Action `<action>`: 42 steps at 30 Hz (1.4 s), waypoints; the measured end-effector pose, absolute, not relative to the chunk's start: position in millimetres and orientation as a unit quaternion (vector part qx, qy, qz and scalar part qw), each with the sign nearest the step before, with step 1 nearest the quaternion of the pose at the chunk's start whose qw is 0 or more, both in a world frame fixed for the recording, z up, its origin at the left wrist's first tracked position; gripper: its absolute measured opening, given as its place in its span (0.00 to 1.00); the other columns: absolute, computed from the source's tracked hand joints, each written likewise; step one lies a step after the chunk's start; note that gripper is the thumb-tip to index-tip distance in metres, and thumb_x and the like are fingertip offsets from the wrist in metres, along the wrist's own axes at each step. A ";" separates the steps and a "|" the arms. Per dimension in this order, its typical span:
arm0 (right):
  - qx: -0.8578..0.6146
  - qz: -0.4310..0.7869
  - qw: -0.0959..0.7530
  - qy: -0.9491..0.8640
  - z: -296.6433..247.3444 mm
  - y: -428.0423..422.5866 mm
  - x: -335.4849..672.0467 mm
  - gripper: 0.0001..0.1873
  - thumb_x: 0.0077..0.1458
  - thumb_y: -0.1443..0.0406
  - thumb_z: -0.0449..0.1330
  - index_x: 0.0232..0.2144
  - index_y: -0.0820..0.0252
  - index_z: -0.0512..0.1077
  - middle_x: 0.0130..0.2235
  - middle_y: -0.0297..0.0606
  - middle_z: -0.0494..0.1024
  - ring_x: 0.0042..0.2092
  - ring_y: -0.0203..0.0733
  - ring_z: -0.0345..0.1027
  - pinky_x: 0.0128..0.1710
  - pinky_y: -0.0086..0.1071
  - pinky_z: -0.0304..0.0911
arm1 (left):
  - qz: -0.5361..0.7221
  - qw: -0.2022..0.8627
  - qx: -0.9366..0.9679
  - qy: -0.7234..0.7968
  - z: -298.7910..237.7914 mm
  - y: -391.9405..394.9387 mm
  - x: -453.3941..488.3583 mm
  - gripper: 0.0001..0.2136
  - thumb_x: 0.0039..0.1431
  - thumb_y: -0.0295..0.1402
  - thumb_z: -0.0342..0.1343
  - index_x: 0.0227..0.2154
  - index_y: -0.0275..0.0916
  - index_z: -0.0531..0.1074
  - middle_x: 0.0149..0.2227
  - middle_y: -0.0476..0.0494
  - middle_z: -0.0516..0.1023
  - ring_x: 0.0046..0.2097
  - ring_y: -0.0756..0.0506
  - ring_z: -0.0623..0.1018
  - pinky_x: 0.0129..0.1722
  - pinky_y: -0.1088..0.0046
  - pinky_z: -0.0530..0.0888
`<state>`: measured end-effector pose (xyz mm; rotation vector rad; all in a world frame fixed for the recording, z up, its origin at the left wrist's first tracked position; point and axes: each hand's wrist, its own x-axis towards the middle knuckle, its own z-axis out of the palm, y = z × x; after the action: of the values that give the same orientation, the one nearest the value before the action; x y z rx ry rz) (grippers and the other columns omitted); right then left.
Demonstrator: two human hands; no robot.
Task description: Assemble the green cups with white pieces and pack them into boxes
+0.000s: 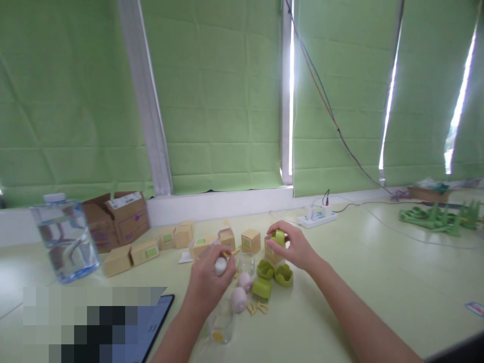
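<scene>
Over the pale-green tabletop (340, 312), my left hand (209, 272) grasps a white rounded piece (220, 265); my right hand (293, 244) pinches a glossy green plastic piece (279, 235). Holding step, I judge; next needs steady fingers.

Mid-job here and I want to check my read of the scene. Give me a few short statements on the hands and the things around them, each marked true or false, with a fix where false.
1. The right hand holds a green piece. True.
2. The left hand holds a second green piece. False: it holds a white ball.
3. In the picture, two pink balls lie left of the loose green pieces. True.
4. The bottle has no cap. False: a white cap is on it.
5. Nothing is plugged into the power strip. False: plugs sit in it.
</scene>
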<state>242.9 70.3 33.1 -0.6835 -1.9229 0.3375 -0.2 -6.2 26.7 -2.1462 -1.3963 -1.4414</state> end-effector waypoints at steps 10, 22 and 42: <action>-0.515 0.182 0.285 -0.788 2.6 113.8 297.6 0.15 0.43 0.56 0.67 0.27 0.60 0.70 0.30 0.37 0.76 0.32 0.41 0.67 0.31 0.31 0.60 | -0.447 0.077 -0.751 -0.480 21.8 -8.9 2.8 0.02 0.59 0.30 0.53 0.33 0.41 0.70 0.28 0.52 0.74 0.30 0.49 0.75 0.33 0.75 0.68; -0.500 0.154 0.344 -0.780 19.1 102.8 297.9 0.25 0.55 0.47 0.57 0.21 0.62 0.70 0.22 0.35 0.74 0.25 0.37 0.63 0.26 0.29 0.53 | -0.421 0.046 -0.774 -0.470 19.4 -8.3 2.0 0.05 0.61 0.31 0.52 0.36 0.42 0.73 0.32 0.51 0.80 0.33 0.48 0.78 0.38 0.74 0.71; -0.266 0.303 0.274 -0.873 24.3 60.3 228.3 0.15 0.54 0.67 0.55 0.17 0.61 0.59 0.18 0.25 0.55 0.22 0.29 0.50 0.21 0.24 0.46 | -0.383 -0.060 -0.792 -0.472 33.0 -14.6 8.6 0.13 0.65 0.36 0.46 0.44 0.44 0.74 0.44 0.45 0.78 0.48 0.42 0.75 0.49 0.64 0.70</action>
<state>228.3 60.3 24.3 -0.7157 -2.3481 0.8139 8.6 -14.6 33.0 -2.5876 -1.5421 -1.2505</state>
